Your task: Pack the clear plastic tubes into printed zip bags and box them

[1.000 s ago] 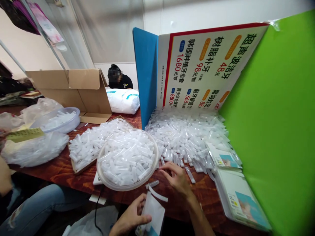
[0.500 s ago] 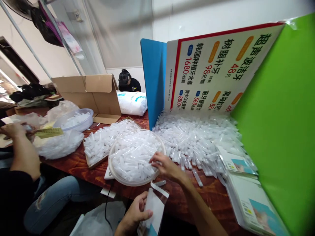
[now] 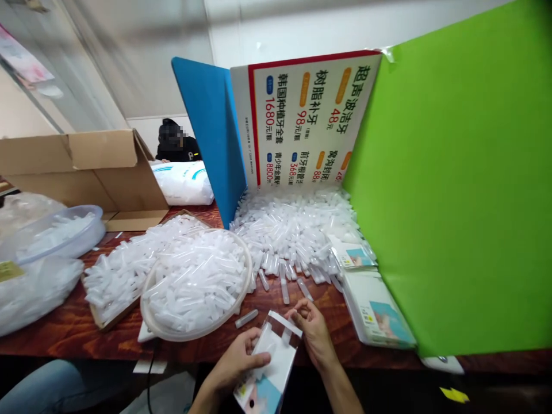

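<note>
Head camera looks down on a reddish-brown wooden table (image 3: 77,330) with a strong dark grain, set in a room with pale walls. At the middle of its near edge the left hand (image 3: 235,368) is closed on a flat clear pouch (image 3: 276,356), thumb across the front. The pouch is glossy film with a printed card inside and stands tilted, mouth up. The right hand (image 3: 314,333) has its fingertips drawn together at the pouch's upper right corner. I cannot tell if they pinch anything.

Just beyond the pouch one short frosted tube (image 3: 246,318) lies loose on the wood. Left of it sits a round shallow dish (image 3: 150,328) heaped with the same small translucent cylinders, and it overlaps a flat cardboard tray (image 3: 106,322) that holds more. Toward the far edge a big heap of tubes (image 3: 297,230) fills a three-sided screen: a blue panel (image 3: 211,126), a glossy poster panel (image 3: 302,121) with red and black print, and a matt green panel (image 3: 452,184). A stack of flat packets (image 3: 375,307) lies at the foot of the green panel.

At the far left corner stand an open brown carton (image 3: 86,167) and a clear bowl (image 3: 92,230), with a crumpled plastic bag (image 3: 30,293) nearer the left edge. Behind the carton, a white sack (image 3: 183,181) and a seated person (image 3: 172,141).
</note>
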`<action>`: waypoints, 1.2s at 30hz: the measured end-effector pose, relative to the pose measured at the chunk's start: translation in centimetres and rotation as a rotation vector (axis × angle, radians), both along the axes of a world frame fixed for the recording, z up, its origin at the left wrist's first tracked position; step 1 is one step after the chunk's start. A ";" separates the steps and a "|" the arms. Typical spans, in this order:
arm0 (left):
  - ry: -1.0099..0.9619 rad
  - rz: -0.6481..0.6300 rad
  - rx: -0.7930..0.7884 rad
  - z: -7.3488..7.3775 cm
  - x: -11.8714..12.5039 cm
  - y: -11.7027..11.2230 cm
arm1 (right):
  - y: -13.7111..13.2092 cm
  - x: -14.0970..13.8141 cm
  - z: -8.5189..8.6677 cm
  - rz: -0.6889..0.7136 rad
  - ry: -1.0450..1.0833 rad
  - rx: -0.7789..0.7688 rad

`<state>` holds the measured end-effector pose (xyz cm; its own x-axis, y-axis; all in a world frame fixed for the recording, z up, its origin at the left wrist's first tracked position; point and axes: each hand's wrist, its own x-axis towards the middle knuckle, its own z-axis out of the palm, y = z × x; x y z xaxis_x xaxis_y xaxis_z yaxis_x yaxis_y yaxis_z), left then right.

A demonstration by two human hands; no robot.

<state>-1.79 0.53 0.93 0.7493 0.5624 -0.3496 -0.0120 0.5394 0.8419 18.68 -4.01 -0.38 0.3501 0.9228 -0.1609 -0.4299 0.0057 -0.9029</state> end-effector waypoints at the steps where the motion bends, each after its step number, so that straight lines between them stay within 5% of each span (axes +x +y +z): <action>1: 0.020 0.010 -0.009 0.1 0.3 -0.1 | -0.2 -0.1 -0.3 -0.035 0.008 0.002; 7: 0.155 0.209 -0.096 1.2 1.5 -0.3 | -0.7 -0.2 -0.5 0.029 -0.056 -0.017; 14: 0.202 0.269 -0.015 2.5 1.6 0.0 | -0.8 0.6 0.8 0.401 -0.138 0.077; 19: 0.222 0.197 0.135 1.0 2.2 0.5 | -0.6 0.3 -0.1 0.313 0.064 0.032; 24: 0.215 0.089 0.245 -1.2 4.2 1.2 | -2.2 0.7 0.6 0.221 -0.297 0.005; 27: 0.195 0.003 0.202 -2.2 5.8 0.7 | -5.2 2.9 1.4 0.082 -0.394 -0.070; 30: 0.157 -0.046 0.137 -3.0 6.8 -0.1 | -11.1 7.0 3.2 -0.071 -0.507 -0.232; 34: 0.112 -0.130 0.144 -4.1 7.1 0.0 | -20.9 13.7 8.7 -0.081 -0.863 -0.566; 36: 0.092 -0.140 0.111 -4.4 6.9 0.6 | -24.6 16.7 11.9 -0.297 -1.099 -0.720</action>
<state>5.15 1.10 -3.46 0.7907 0.4941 -0.3615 0.1358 0.4343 0.8905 35.37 -28.64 11.52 0.7803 0.6198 -0.0831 0.4474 -0.6462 -0.6183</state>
